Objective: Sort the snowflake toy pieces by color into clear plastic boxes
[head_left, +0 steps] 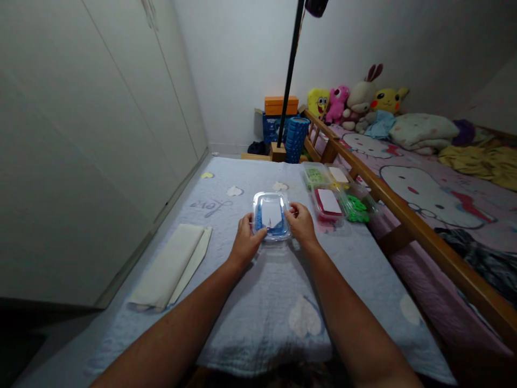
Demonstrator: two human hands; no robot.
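Observation:
A clear lidded plastic container [271,215] is held between my two hands in the middle of the cloth-covered table. Blue contents and a white card show through its lid. My left hand [245,241] grips the left side, its thumb over the front left corner. On the right side, my right hand [301,222] pinches the rim with thumb and fingers. What the blue contents are, I cannot make out.
Several clear containers stand at the table's right, among them one with red contents [328,203] and one with green contents [357,209]. A folded cream cloth [172,267] lies at left. A wooden bed rail [404,223] borders the right; a black pole [288,81] rises behind.

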